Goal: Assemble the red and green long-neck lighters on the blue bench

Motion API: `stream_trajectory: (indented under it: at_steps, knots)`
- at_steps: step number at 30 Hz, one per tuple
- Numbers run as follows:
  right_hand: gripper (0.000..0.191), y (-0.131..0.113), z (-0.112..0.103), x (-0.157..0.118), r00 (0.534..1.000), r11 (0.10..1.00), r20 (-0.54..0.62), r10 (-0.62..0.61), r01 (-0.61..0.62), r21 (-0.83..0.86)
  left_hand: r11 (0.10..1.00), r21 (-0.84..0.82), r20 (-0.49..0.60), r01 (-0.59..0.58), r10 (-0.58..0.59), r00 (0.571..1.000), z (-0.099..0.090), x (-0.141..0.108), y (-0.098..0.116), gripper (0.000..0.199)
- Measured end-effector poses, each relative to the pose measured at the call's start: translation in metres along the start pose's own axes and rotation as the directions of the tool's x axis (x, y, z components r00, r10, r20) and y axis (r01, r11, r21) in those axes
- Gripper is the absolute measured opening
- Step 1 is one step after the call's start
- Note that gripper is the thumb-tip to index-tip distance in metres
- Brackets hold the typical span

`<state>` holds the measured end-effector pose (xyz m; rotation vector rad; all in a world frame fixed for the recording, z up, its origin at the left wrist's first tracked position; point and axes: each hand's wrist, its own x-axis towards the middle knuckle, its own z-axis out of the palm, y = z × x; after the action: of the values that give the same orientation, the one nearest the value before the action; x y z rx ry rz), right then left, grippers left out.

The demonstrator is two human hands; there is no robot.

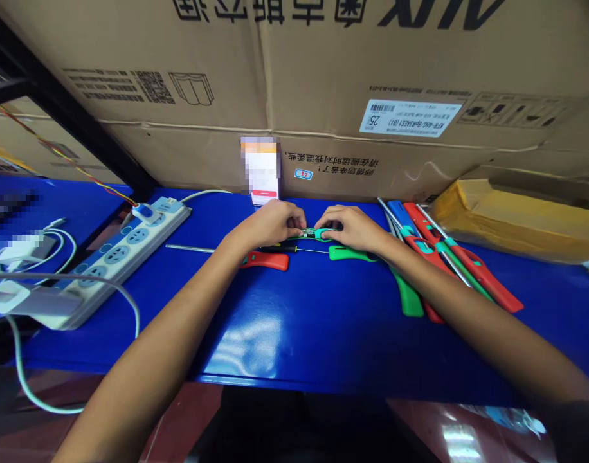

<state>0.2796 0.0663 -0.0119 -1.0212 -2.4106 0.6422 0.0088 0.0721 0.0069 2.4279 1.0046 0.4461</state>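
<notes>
Both hands meet over the blue table (294, 321), near its back edge. My left hand (281, 220) pinches the left end of a small green lighter part (314, 233) with its innards exposed. My right hand (345, 225) has its fingers closed on the right end of the same part. Just below lie a thin screwdriver (289, 248) with a black and yellow handle and a green handle shell (347, 254). A red-handled lighter (268, 260) with a metal rod lies below my left hand, partly hidden by my left forearm.
Several red, green and blue long lighters (487, 276) lie at the right, partly under my right forearm. Behind them is an open cardboard box (516, 218). A phone (263, 170) leans on a large carton (179, 148). A power strip (125, 251) with white cables is at the left.
</notes>
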Motion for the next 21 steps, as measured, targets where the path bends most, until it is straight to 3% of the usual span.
stream_trajectory:
  at_steps: [5, 18, 21]
  knots:
    - [0.019, -0.0012, -0.0001, -0.0007, 1.000, 1.000, 0.000, 0.010, -0.010, 0.009, 0.999, -0.029, 0.017, -0.014, 0.015, 1.000, 0.0005, -0.0002, -0.0036, 0.018]
    - [0.022, 0.0005, 0.0026, -0.0008, 1.000, 1.000, -0.016, 0.026, -0.027, -0.007, 0.999, -0.042, -0.072, 0.013, -0.016, 0.997, 0.0095, 0.0067, -0.0056, 0.006]
    - [0.020, -0.0006, 0.0007, -0.0009, 1.000, 1.000, -0.004, 0.012, -0.012, 0.004, 0.998, -0.060, -0.038, 0.003, -0.005, 0.999, 0.0076, 0.0069, -0.0082, 0.004]
